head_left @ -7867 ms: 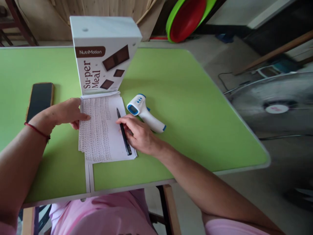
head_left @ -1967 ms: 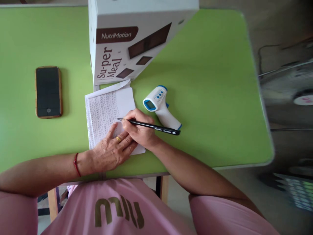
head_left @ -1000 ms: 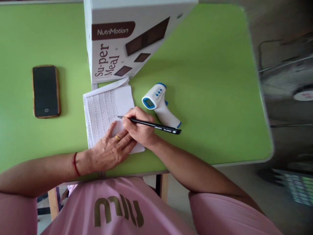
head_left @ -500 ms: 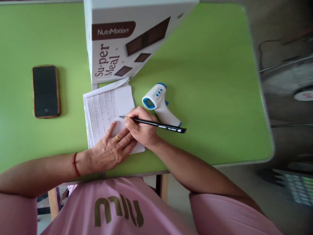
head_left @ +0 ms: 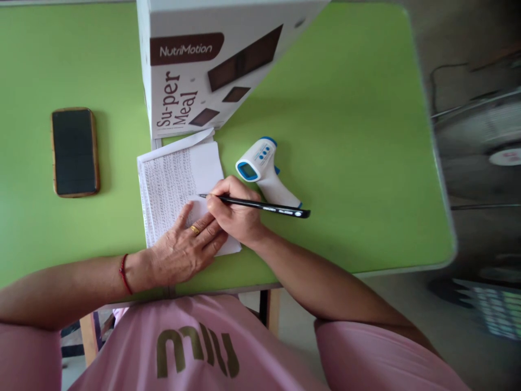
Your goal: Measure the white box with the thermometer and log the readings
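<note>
A black pen is pinched in my right hand, its tip on the page at the edge of the written lines. The white notepad lies on the green table, with dense rows of small handwriting over its left part and blank paper to the right. My left hand rests flat with fingers stretched across the lower part of the pad, a gold ring on one finger. Its fingertips reach close under my right hand. Just beyond my right hand lies a white and blue infrared thermometer.
A tall white NutriMotion box stands right behind the notepad. To the left, a smartphone in a brown-edged case lies face up. Off the table's right side are a fan and a patterned object.
Both hands and the pen hold nearly the same pose on the notepad. The phone, box and other things appear shifted very slightly left in the view.
</note>
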Action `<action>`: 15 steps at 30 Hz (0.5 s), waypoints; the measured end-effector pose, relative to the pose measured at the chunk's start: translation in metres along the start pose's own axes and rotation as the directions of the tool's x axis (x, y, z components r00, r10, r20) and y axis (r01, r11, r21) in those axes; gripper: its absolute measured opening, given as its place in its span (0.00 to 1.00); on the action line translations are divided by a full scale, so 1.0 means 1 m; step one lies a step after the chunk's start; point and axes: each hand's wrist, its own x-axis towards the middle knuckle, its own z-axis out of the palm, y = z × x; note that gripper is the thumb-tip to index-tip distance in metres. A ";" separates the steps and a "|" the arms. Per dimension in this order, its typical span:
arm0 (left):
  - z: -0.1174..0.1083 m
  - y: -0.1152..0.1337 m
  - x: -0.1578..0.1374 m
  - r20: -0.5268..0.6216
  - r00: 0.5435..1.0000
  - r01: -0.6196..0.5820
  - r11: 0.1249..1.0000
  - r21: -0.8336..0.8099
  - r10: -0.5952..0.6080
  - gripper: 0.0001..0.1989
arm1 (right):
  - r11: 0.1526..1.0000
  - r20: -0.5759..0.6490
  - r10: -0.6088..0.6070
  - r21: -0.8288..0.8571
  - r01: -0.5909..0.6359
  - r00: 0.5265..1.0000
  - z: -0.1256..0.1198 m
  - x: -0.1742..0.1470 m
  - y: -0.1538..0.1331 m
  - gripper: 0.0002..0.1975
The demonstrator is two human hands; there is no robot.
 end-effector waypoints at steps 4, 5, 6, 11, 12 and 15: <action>0.001 0.000 0.000 -0.001 1.000 -0.007 1.000 0.006 0.007 0.21 | 1.000 -0.035 -0.009 0.012 0.009 0.999 0.000 -0.001 0.002 0.08; 0.001 0.000 0.000 0.004 1.000 -0.007 1.000 0.007 0.007 0.21 | 1.000 -0.034 -0.007 0.013 0.008 0.999 0.000 -0.001 0.002 0.08; 0.001 0.000 0.000 0.008 1.000 -0.005 1.000 0.008 0.005 0.21 | 1.000 -0.029 -0.004 0.011 0.005 1.000 0.000 -0.001 0.002 0.07; 0.000 0.000 -0.001 -0.015 1.000 -0.002 1.000 0.010 0.002 0.21 | 1.000 0.003 -0.002 0.011 0.002 1.000 0.000 -0.001 0.000 0.07; 0.000 0.000 -0.001 -0.013 1.000 -0.001 1.000 0.010 0.001 0.21 | 1.000 0.004 -0.003 0.015 0.003 1.000 0.000 0.000 0.000 0.07; 0.000 0.000 -0.001 0.009 1.000 0.001 1.000 0.006 -0.001 0.21 | 1.000 0.006 -0.002 0.017 0.002 1.000 0.000 0.000 -0.001 0.07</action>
